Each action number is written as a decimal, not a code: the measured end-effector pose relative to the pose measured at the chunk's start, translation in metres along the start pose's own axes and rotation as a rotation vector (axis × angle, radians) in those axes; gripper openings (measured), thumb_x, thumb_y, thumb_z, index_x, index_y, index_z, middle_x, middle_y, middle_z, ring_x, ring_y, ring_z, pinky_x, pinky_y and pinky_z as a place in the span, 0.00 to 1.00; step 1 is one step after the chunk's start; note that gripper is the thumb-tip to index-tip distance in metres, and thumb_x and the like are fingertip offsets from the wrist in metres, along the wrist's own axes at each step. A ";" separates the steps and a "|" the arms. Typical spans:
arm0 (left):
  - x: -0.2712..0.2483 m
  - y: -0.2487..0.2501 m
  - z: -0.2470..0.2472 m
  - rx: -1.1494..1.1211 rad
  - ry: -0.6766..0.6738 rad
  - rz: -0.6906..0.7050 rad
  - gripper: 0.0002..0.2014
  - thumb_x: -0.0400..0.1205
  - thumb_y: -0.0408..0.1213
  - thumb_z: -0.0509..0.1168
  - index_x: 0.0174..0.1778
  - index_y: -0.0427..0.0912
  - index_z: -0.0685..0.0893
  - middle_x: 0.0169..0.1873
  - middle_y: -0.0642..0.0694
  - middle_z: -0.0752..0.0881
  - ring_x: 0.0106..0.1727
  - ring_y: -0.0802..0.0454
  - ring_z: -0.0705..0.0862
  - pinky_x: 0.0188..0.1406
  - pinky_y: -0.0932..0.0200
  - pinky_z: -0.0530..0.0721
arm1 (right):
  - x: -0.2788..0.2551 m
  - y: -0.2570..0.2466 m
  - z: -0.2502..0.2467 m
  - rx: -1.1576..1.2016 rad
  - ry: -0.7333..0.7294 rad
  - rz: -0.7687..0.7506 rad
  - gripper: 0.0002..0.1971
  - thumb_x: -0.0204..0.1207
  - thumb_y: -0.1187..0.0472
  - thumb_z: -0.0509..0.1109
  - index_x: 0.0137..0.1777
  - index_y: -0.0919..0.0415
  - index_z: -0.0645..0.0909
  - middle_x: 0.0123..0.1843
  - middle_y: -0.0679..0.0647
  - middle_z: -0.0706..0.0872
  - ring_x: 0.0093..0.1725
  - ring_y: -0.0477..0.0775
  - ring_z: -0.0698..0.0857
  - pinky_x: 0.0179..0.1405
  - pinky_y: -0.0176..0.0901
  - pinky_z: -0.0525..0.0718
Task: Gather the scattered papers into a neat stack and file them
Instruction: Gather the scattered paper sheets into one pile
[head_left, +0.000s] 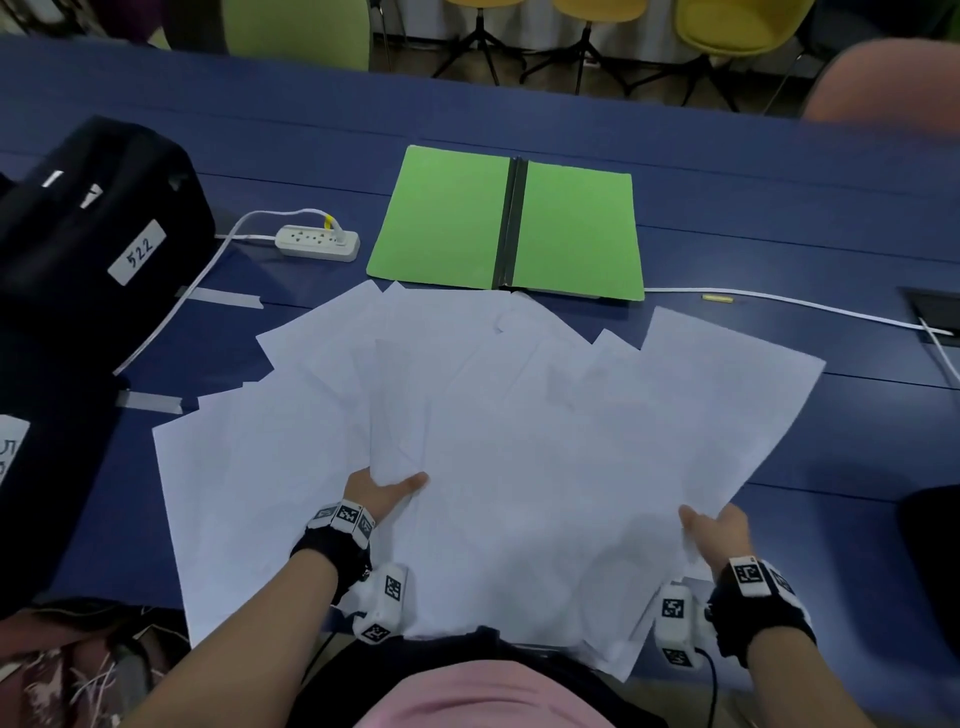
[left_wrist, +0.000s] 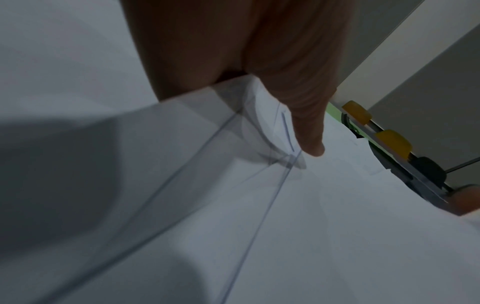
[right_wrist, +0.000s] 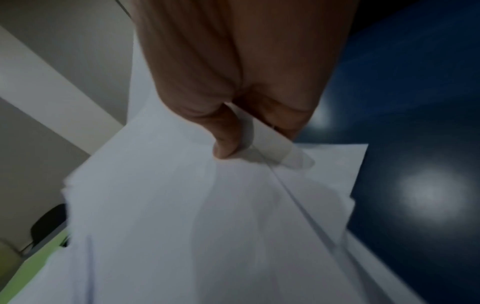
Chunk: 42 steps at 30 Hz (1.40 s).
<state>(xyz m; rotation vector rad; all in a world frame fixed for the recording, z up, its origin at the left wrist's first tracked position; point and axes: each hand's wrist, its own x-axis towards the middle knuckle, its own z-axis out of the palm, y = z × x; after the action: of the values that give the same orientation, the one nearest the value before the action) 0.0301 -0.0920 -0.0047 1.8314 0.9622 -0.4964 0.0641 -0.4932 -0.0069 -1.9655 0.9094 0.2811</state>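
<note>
Head view: both forearms reach forward from the bottom edge, each wrist strapped with a black band carrying white marker blocks. The left hand has its fingers tucked under a sheet's near edge with the thumb laid on top, pinching it; the left wrist view shows that thumb pressing down on white paper. The right hand grasps the right side of the spread the same way, and the right wrist view shows thumb above and fingers below a lifted bunch of sheets. The scattered papers fan out overlapping across the blue table, their near edges overhanging the table's front edge toward the person. Just beyond them lies an open green folder with a dark spine, its near edge touching the farthest sheets. Left of it sits a white power strip, and farther left a black bag bearing a label reading "522". Bare table shows to the right of the papers. Chairs stand behind the table.
</note>
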 end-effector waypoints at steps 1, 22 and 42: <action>0.000 0.000 0.000 0.007 0.000 0.005 0.24 0.67 0.49 0.78 0.51 0.40 0.79 0.50 0.42 0.81 0.51 0.46 0.79 0.50 0.56 0.78 | 0.000 0.000 -0.003 0.000 -0.013 0.006 0.19 0.76 0.71 0.68 0.66 0.77 0.75 0.64 0.70 0.82 0.63 0.70 0.81 0.62 0.56 0.78; -0.005 0.013 0.005 0.059 -0.022 -0.061 0.32 0.70 0.49 0.77 0.64 0.33 0.79 0.58 0.37 0.83 0.53 0.44 0.79 0.51 0.56 0.76 | -0.028 -0.019 0.036 -0.009 -0.172 0.128 0.27 0.74 0.65 0.73 0.70 0.74 0.69 0.64 0.63 0.80 0.65 0.70 0.80 0.65 0.58 0.78; 0.021 -0.001 -0.033 -0.079 0.316 -0.117 0.18 0.80 0.26 0.61 0.24 0.42 0.69 0.25 0.46 0.71 0.45 0.46 0.75 0.45 0.59 0.70 | -0.004 -0.029 0.010 0.235 0.155 0.215 0.10 0.79 0.61 0.66 0.53 0.67 0.72 0.67 0.74 0.79 0.66 0.72 0.79 0.50 0.46 0.72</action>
<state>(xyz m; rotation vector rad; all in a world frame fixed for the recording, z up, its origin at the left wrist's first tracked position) 0.0393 -0.0543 -0.0048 1.8209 1.2899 -0.2372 0.0835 -0.4743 0.0084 -1.6929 1.2011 0.1373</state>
